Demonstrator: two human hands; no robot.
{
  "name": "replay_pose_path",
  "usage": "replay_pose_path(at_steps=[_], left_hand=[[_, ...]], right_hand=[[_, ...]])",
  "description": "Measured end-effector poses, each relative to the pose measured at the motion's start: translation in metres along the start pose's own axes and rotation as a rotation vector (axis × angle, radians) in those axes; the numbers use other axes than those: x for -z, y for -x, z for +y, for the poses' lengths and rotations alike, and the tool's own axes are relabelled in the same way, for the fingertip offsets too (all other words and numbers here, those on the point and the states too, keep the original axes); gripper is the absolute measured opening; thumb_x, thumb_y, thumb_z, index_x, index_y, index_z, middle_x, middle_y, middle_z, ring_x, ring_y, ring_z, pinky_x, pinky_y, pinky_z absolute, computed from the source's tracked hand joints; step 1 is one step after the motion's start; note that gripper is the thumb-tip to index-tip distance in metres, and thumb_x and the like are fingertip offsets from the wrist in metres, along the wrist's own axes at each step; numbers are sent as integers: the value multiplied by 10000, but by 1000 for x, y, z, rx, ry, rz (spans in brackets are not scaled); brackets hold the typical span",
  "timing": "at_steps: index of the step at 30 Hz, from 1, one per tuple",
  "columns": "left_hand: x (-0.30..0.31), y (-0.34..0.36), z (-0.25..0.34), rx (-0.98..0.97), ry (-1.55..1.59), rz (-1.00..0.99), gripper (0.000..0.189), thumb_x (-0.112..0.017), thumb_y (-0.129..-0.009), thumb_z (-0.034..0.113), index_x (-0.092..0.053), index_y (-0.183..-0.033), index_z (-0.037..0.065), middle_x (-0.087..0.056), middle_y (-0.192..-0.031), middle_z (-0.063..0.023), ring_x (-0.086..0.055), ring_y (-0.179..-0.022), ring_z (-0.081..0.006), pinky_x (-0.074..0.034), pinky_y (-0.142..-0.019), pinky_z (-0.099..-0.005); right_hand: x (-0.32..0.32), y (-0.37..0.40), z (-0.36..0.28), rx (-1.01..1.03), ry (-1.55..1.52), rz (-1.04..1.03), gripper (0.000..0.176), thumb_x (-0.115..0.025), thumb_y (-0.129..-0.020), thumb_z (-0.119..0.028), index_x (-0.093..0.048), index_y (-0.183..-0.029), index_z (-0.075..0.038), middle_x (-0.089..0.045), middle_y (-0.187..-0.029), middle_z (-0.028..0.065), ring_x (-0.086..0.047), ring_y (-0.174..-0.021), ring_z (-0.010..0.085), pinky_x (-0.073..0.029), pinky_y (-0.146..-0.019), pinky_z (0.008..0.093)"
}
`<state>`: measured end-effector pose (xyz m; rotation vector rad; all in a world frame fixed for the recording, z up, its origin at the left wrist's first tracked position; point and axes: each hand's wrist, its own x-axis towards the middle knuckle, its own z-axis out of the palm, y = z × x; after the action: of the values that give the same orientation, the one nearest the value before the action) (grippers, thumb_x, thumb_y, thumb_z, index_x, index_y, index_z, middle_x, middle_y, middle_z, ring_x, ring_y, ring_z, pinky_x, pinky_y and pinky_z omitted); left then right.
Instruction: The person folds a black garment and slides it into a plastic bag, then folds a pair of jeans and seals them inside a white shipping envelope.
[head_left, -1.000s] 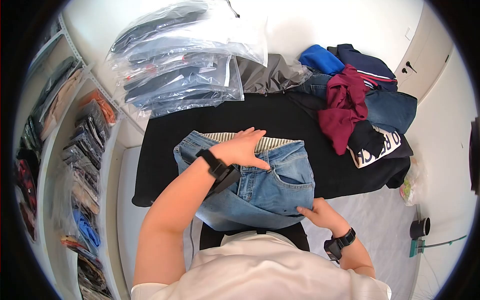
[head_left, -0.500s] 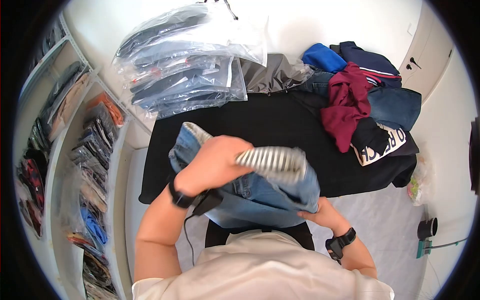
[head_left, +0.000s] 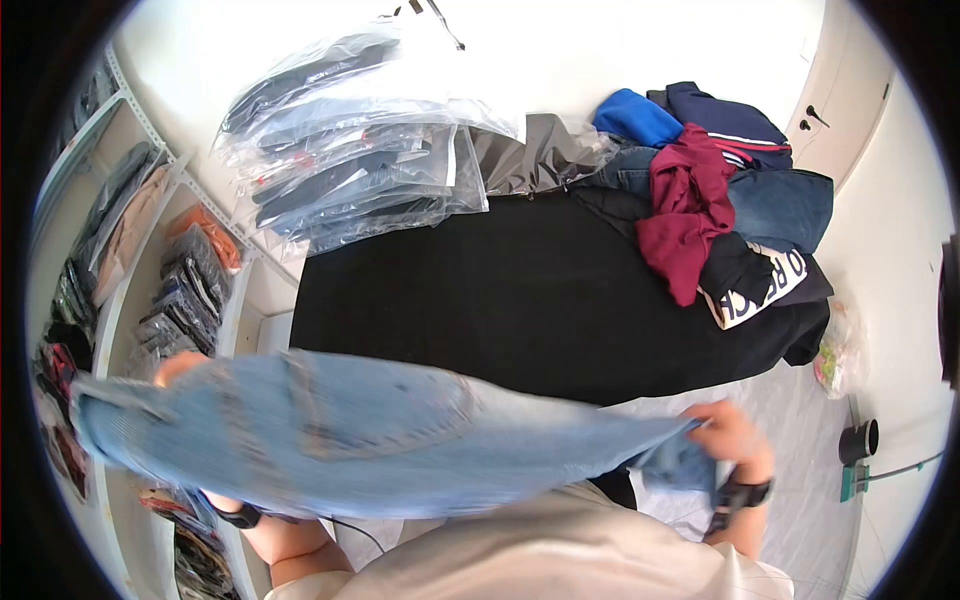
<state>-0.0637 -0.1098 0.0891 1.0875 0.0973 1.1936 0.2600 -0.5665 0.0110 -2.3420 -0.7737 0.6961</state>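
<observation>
A pair of light blue denim jeans (head_left: 380,430) is stretched sideways in front of my body, blurred by motion, with a back pocket facing up. At the far left, my left hand (head_left: 182,368) grips the jeans' wider end; most of its fingers are hidden behind the denim. On the other side, my right hand (head_left: 730,432) is closed on the narrower end, and a loose part of the denim hangs below it. The jeans are held in the air, over the near edge of the black-covered table (head_left: 470,300).
Clear-bagged folded clothes (head_left: 350,150) are stacked at the table's back left. A heap with a maroon garment (head_left: 690,215), a blue one (head_left: 637,117) and dark jeans (head_left: 785,208) lies at the right. Shelves of bagged clothes (head_left: 190,290) line the left; a black bin (head_left: 858,440) is at the right.
The jeans were bunched up between my hands; now they are pulled out lengthwise. My left hand has moved far left, and my right hand has shifted right.
</observation>
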Motion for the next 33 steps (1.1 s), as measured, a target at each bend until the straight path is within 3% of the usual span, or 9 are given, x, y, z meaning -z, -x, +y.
replay_pose_path(at_steps=[1, 4, 7, 9, 11, 14, 18, 25, 33], left_hand=[[-1, -9, 6, -210, -417, 175, 439, -614, -910, 293, -526, -1224, -1, -618, -1150, -106, -586, -1010, -179, -461, -895, -341], [0, -69, 15, -150, -731, 292, 432, -600, -917, 228, -524, -1266, -15, -622, -1162, -100, -593, -1052, -191, -442, -938, -323], [-31, -121, 1, -140, -549, 289, 329, -697, -891, 177, -614, -1151, -7, -650, -1104, -65, -615, -924, -133, -473, -826, -276], [-14, -153, -13, -120, -807, 329, 346, -713, -885, 210, -626, -1135, -14, -658, -1057, -72, -591, -895, -111, -459, -823, -273], [29, -170, -38, -161, -952, 141, 529, -742, -858, 255, -546, -1240, -54, -633, -1138, -133, -587, -1002, -168, -452, -897, -309], [105, -160, -72, -169, -1271, 264, 829, -755, -828, 301, -309, -1435, -46, -490, -1354, -250, -505, -1222, -312, -394, -1033, -387], [106, -77, -78, 49, -1403, -13, 605, -760, -818, 255, -526, -1286, -47, -580, -1276, -200, -542, -1196, -283, -386, -1041, -372], [119, 3, -87, 226, -1590, -209, 583, -794, -743, 191, -587, -1280, 96, -443, -1431, -210, -401, -1344, -336, -334, -1102, -431], [138, -5, -104, 173, -1530, -53, 517, -720, -785, 105, -581, -1283, 103, -442, -1433, -204, -415, -1336, -346, -344, -1097, -393]], right_hand=[[26, 7, -17, 152, -54, 200, 256, -598, -704, -8, -696, -941, -17, -685, -862, 148, -654, -811, 257, -504, -724, 347], [88, -1, -77, 334, 342, 870, 295, -510, -788, 78, -680, -1012, -10, -674, -954, 155, -640, -862, 291, -495, -777, 357], [123, -61, -136, 577, 372, 1224, 252, -562, -872, 1, -663, -1100, -30, -670, -1056, 171, -634, -1025, 314, -481, -915, 360], [129, -112, -155, 686, 466, 1197, 287, -612, -858, -41, -640, -1143, -20, -648, -1136, 179, -601, -1099, 330, -461, -967, 366], [120, -160, -136, 813, 470, 990, 379, -656, -839, -80, -598, -1207, -14, -610, -1213, 188, -551, -1178, 337, -427, -1019, 390], [80, -193, -89, 728, 401, 795, 480, -693, -813, -117, -550, -1254, 7, -568, -1272, 214, -517, -1214, 361, -402, -1044, 420], [36, -196, -23, 495, 318, 674, 496, -701, -807, -140, -544, -1246, 31, -548, -1287, 243, -502, -1226, 383, -398, -1046, 434], [51, -199, 57, 204, 678, 1219, 584, -688, -840, -241, -482, -1296, 60, -464, -1367, 283, -432, -1279, 418, -346, -1073, 483], [116, -208, 121, -101, 470, 1124, 637, -678, -842, -312, -491, -1285, 105, -589, -1188, 313, -575, -1111, 431, -447, -961, 444]])
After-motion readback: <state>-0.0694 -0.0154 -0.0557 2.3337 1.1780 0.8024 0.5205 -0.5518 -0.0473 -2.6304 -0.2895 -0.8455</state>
